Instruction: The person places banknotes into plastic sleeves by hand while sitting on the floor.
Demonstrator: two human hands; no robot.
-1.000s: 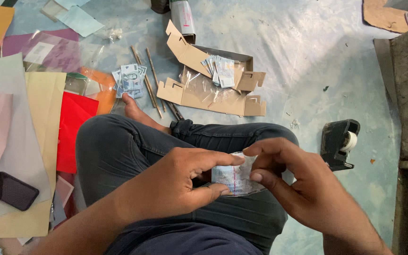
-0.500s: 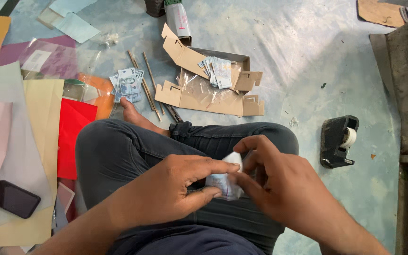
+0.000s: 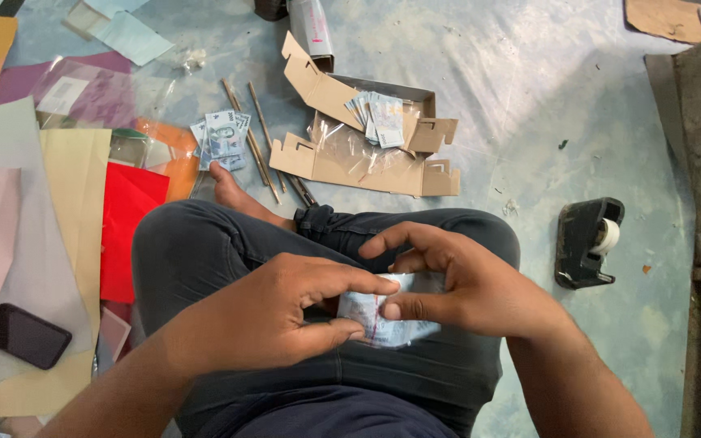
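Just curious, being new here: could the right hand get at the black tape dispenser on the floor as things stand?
Probably yes: the tape dispenser sits on bare floor beside the right hand, nothing between, though that hand now holds a small clear packet.

Both hands have folded the banknote [image 3: 379,318] smaller.

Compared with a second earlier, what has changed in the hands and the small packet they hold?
Both hands have closed in: the left hand and right hand now press together over the small clear-wrapped banknote packet, lower on the lap, covering more of it. Nothing was let go. The open cardboard box, tape dispenser, phone and coloured papers lie as before.
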